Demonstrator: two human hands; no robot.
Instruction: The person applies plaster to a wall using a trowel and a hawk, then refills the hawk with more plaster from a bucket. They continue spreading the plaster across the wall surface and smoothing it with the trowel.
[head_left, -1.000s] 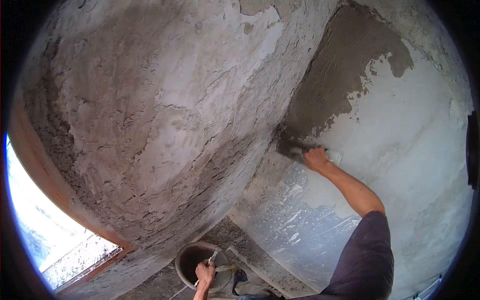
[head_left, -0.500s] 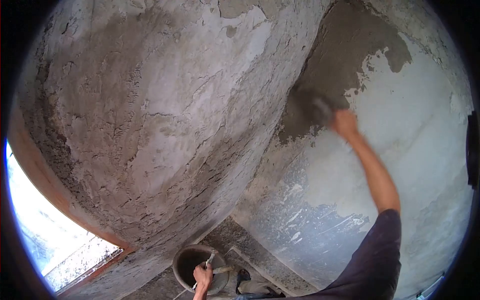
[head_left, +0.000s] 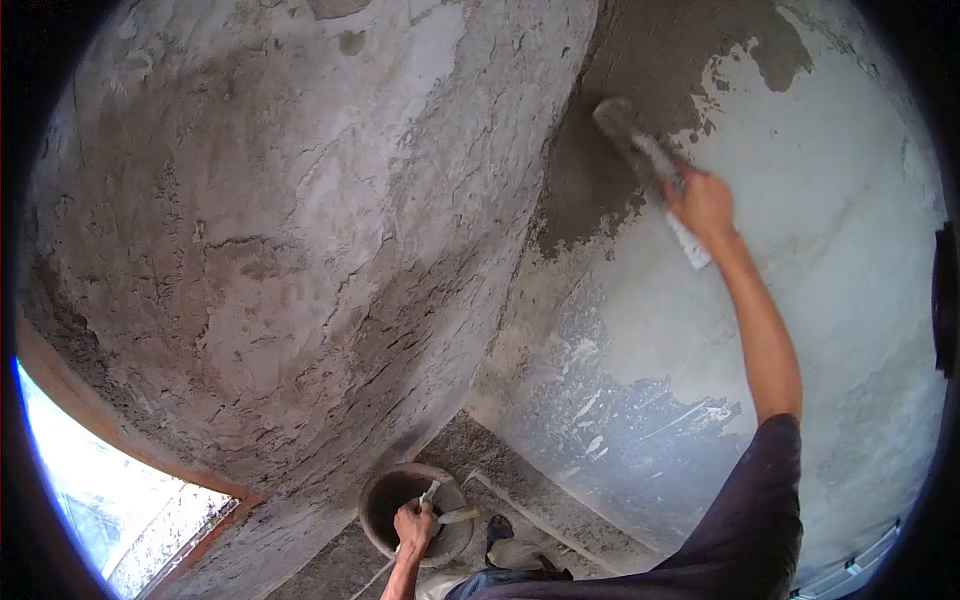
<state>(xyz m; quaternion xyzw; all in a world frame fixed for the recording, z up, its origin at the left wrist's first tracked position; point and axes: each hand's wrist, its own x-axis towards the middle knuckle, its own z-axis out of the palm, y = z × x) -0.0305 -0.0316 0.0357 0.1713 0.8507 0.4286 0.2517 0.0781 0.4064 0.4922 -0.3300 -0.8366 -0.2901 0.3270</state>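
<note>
My right hand (head_left: 704, 208) is closed around the handle of a plastering trowel (head_left: 628, 128), its long blade tilted against the wall. Wet grey-brown plaster (head_left: 590, 180) covers the wall around the blade's tip, its ragged lower edge ending near my fingers. Low down, my left hand (head_left: 414, 526) grips a pale-handled tool (head_left: 429, 493) over a round bucket (head_left: 375, 500). What end that tool has is hidden from view. A light, stick-like piece (head_left: 460, 515) lies across the bucket's rim beside the hand.
A rough, cracked plaster wall (head_left: 300, 200) meets the smoother pale wall (head_left: 820, 220) in a corner. At lower left is a bright opening (head_left: 110, 500) with a reddish-brown frame (head_left: 195, 470). My sandalled foot (head_left: 499, 527) stands beside the bucket near a floor ledge (head_left: 540, 500).
My right hand and the trowel have shifted up and slightly right, and the blade now shows more clearly at a slant. The view has turned a little; my left hand stays over the bucket.
</note>
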